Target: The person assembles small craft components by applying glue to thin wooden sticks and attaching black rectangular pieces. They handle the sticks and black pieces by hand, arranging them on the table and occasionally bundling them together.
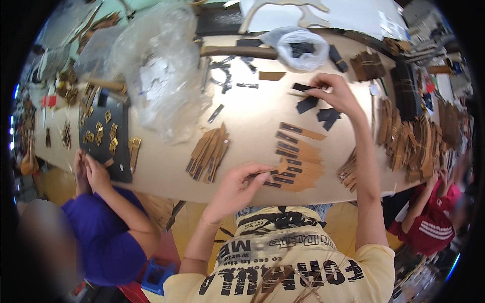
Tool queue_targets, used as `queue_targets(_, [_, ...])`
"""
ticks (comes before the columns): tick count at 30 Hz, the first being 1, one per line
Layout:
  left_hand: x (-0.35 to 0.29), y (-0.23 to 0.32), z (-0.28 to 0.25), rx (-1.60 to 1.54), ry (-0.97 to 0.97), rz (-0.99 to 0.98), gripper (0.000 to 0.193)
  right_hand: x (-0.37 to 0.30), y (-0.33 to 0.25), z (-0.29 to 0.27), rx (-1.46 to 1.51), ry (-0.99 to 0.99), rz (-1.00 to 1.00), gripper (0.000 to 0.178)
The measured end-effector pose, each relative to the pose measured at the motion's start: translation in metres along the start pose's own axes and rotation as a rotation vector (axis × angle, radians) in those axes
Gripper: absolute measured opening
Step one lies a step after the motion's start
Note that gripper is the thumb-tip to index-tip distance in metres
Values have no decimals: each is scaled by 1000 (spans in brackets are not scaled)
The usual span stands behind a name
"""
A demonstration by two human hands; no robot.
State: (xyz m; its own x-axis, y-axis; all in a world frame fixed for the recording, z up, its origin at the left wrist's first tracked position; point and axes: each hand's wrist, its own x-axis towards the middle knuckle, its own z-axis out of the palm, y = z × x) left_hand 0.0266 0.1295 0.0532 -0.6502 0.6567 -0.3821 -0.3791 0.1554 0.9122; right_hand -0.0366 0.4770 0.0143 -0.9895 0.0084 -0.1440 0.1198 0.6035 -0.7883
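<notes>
My left hand [237, 191] pinches a tan leather strip [281, 166] near the table's front edge. Just beyond it, several tan strips [309, 160] with black patches at one end lie fanned in an overlapping row. Farther right and back, my right hand [334, 95] has its fingertips closed on a small black strip [301, 87]. Beneath and beside that hand lie loose black pieces [329, 118]. Another bundle of tan strips [208, 154] with dark ends rests to the left.
A white plastic bag [303, 49] holds black pieces. Shiny black strips [222, 74] lie scattered near a wooden-handled tool [240, 52]. Clear plastic [161, 86] covers the back left. A purple-clad person works by a black board [112, 156] with gold pieces; strip stacks [411, 141] and a red-clad person are right.
</notes>
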Motion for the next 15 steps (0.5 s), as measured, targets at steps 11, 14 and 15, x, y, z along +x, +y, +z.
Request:
queue_targets(11, [5,1,-6,-172,-204,-98,23,-90,-67,34,273,-221,-169,39])
queue_targets(14, [7,0,2,14,-214,-62,22,-130,-82,51,391,-433,45,29])
queue_targets(15, [7,-1,3,80,-206,-1,22,-141,-84,56,440,-437,111,27])
